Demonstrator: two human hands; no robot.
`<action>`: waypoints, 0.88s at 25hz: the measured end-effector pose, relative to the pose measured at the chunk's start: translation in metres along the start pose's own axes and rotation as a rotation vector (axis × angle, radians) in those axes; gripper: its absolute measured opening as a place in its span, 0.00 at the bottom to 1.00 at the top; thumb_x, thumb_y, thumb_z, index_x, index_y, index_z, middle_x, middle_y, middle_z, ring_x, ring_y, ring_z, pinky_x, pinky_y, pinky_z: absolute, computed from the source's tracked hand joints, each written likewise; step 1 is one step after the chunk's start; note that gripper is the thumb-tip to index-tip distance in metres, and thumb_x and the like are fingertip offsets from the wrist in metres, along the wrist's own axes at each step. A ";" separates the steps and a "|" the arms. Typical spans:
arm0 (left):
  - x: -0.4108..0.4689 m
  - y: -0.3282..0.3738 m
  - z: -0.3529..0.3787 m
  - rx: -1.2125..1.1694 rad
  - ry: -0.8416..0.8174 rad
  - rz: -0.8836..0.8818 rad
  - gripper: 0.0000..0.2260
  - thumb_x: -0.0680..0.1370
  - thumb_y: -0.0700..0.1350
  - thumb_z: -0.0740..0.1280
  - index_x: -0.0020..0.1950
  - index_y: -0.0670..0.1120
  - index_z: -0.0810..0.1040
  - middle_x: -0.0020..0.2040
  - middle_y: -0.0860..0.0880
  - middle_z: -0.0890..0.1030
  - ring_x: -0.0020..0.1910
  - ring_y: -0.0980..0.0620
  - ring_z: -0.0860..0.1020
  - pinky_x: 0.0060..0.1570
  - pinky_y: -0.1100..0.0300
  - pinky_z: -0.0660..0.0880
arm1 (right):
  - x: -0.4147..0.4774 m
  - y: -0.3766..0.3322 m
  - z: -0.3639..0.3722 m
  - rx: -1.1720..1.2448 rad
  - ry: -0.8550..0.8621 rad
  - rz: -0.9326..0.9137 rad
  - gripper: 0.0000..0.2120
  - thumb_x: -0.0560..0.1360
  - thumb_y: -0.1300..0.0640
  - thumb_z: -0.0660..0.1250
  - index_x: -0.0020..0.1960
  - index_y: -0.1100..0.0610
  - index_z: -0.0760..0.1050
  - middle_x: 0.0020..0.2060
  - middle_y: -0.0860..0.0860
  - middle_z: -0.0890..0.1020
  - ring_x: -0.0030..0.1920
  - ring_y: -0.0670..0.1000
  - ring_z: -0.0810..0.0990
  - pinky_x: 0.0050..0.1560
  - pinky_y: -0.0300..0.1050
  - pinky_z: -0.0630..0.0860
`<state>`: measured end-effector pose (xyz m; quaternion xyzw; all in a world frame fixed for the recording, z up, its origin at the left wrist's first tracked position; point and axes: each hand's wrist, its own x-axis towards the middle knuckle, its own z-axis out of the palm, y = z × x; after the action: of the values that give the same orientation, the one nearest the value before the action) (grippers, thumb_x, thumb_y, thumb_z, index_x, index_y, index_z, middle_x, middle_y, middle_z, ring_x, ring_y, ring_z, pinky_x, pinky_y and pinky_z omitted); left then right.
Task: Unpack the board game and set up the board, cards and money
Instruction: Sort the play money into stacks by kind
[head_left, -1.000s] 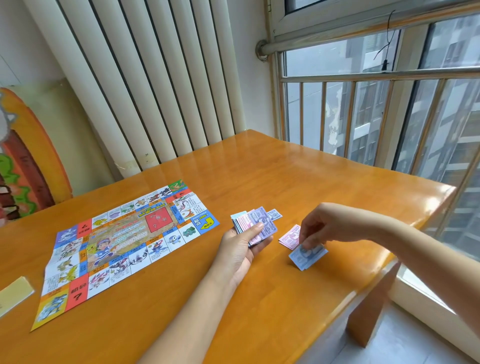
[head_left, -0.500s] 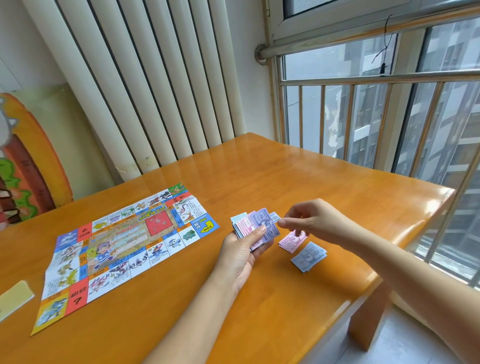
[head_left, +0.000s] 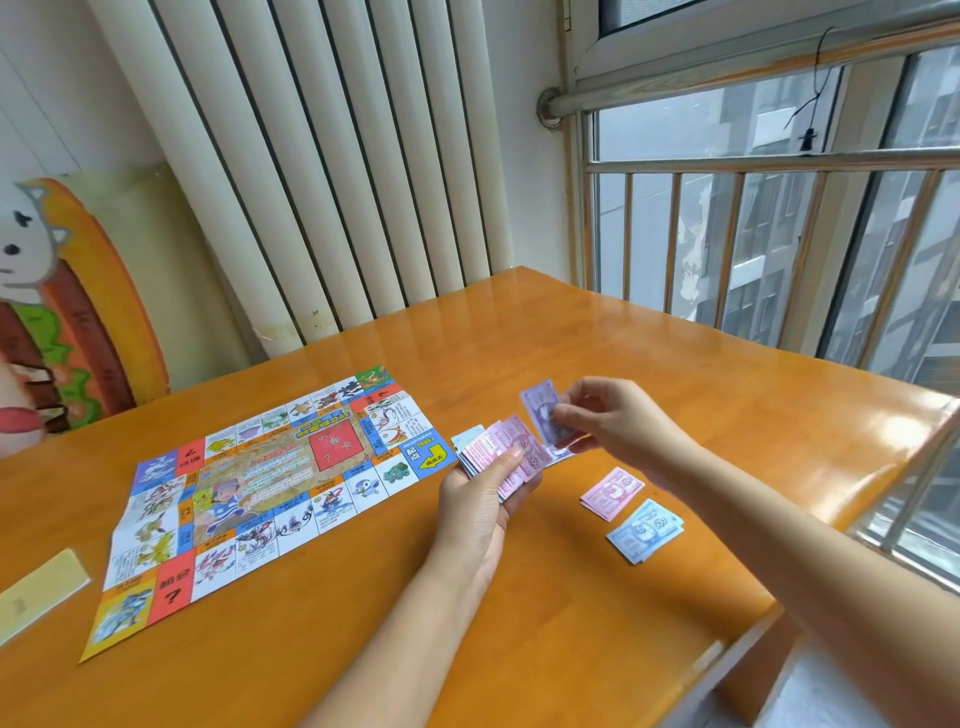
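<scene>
Left grip (head_left: 483, 493) grasps fanned notes (head_left: 501, 451); right grip (head_left: 608, 421) pinches purple note (head_left: 540, 410) beside them. Pink pile (head_left: 612, 492), blue pile (head_left: 644, 531) lie nearside of right grip, close to bench (head_left: 571, 332) edge.

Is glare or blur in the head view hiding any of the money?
Head view: window glare on the table at its right edge only; right hand and its purple note slightly blurred; pink pile and blue pile sharp.

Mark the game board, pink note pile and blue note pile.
game board (head_left: 270, 483): head view, centre panel.
pink note pile (head_left: 613, 491): head view, top note.
blue note pile (head_left: 644, 531): head view, top note.
</scene>
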<state>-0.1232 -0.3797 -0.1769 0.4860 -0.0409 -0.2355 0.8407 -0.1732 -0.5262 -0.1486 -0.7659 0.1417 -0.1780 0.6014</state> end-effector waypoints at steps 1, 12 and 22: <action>0.002 0.000 -0.002 0.000 0.010 -0.006 0.06 0.74 0.30 0.66 0.46 0.39 0.79 0.39 0.45 0.84 0.37 0.51 0.83 0.37 0.58 0.81 | 0.005 -0.002 -0.005 0.001 0.000 -0.002 0.03 0.76 0.64 0.67 0.43 0.62 0.74 0.32 0.55 0.81 0.29 0.47 0.80 0.30 0.38 0.76; 0.018 -0.001 -0.014 0.013 0.053 -0.023 0.06 0.74 0.30 0.66 0.47 0.38 0.78 0.43 0.42 0.83 0.42 0.46 0.82 0.35 0.58 0.81 | 0.064 0.019 -0.025 -0.598 -0.324 -0.019 0.02 0.73 0.59 0.72 0.45 0.54 0.82 0.36 0.45 0.82 0.31 0.36 0.77 0.33 0.27 0.69; 0.021 -0.005 -0.015 0.068 0.049 -0.018 0.09 0.73 0.31 0.68 0.52 0.37 0.78 0.45 0.43 0.83 0.40 0.50 0.83 0.35 0.58 0.80 | 0.065 0.038 -0.017 -0.896 -0.244 -0.089 0.12 0.71 0.50 0.74 0.53 0.52 0.80 0.46 0.47 0.76 0.44 0.46 0.73 0.41 0.38 0.69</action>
<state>-0.1024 -0.3790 -0.1919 0.5202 -0.0239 -0.2297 0.8222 -0.1229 -0.5777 -0.1757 -0.9708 0.0998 -0.0333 0.2154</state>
